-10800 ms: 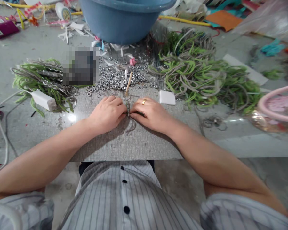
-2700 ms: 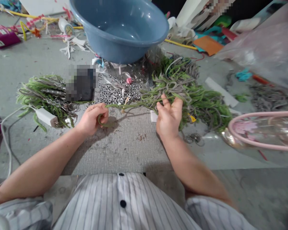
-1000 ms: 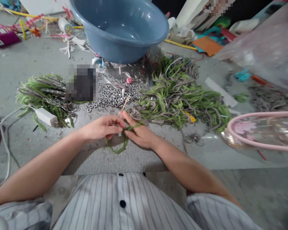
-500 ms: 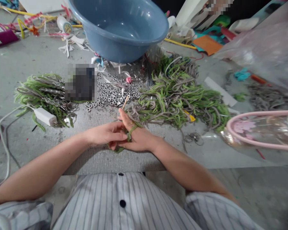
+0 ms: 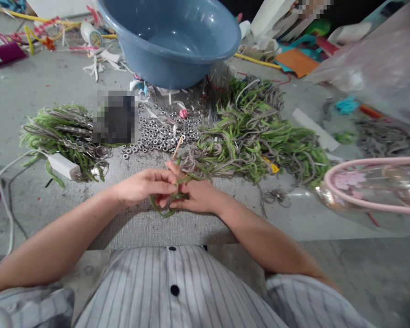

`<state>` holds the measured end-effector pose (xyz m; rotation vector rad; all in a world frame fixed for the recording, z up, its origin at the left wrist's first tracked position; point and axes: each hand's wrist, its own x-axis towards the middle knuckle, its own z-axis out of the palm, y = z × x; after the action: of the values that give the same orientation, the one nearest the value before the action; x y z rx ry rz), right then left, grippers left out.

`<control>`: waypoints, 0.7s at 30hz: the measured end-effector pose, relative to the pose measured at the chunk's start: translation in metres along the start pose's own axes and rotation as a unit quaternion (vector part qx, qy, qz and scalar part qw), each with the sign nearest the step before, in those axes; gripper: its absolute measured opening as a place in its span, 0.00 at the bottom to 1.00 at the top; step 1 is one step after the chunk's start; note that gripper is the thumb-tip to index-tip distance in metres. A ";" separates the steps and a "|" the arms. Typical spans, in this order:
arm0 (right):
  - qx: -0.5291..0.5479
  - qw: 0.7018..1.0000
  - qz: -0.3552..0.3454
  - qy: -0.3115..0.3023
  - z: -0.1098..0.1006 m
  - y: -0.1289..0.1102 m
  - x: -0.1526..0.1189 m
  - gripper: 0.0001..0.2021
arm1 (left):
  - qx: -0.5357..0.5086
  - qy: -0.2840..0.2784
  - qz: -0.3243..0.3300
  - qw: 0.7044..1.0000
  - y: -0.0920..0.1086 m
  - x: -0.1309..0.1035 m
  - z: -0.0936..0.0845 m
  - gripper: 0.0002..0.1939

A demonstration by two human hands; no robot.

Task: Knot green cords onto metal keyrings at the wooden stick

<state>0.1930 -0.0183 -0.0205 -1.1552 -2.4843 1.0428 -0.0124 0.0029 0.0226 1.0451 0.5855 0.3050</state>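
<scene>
Green cord (image 5: 164,215) shifted, loop now showing just below left grip (image 5: 146,186)

The cord (image 5: 162,214) is green, the cord pile (image 5: 259,143) green and grey, the basin (image 5: 169,70) blue, the shirt (image 5: 146,291) pale with dark stripes.

A thin, limp, olive-green cord (image 5: 162,214) is pinched in the left hand (image 5: 145,184), one stretch crossing over the right hand (image 5: 200,196) and a slack loop drooping toward the near edge of the tabletop (image 5: 136,230), its ends hard to make out.
</scene>
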 end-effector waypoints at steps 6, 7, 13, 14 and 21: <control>0.123 0.949 -0.010 0.291 0.000 0.016 -0.001 0.44 | -0.132 0.195 0.145 0.961 0.011 -0.002 -0.023 0.09; 0.148 0.926 -0.002 0.346 0.000 0.020 -0.001 0.43 | -0.135 0.230 0.161 0.950 0.012 -0.002 -0.026 0.09; 0.171 0.834 0.046 0.523 -0.011 0.042 -0.001 0.37 | -0.118 0.359 0.194 0.905 0.017 -0.002 -0.037 0.14; 0.156 0.830 0.043 0.534 -0.013 0.041 -0.002 0.36 | -0.119 0.368 0.200 0.900 0.017 -0.002 -0.038 0.15; -0.008 0.943 -0.064 0.328 -0.010 0.015 -0.004 0.12 | -0.058 0.357 0.230 0.903 0.015 -0.002 -0.041 0.16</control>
<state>0.2090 -0.0094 -0.0235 -1.0957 -1.9991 0.4857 -0.0375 0.0385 0.0210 0.9317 0.9553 1.1610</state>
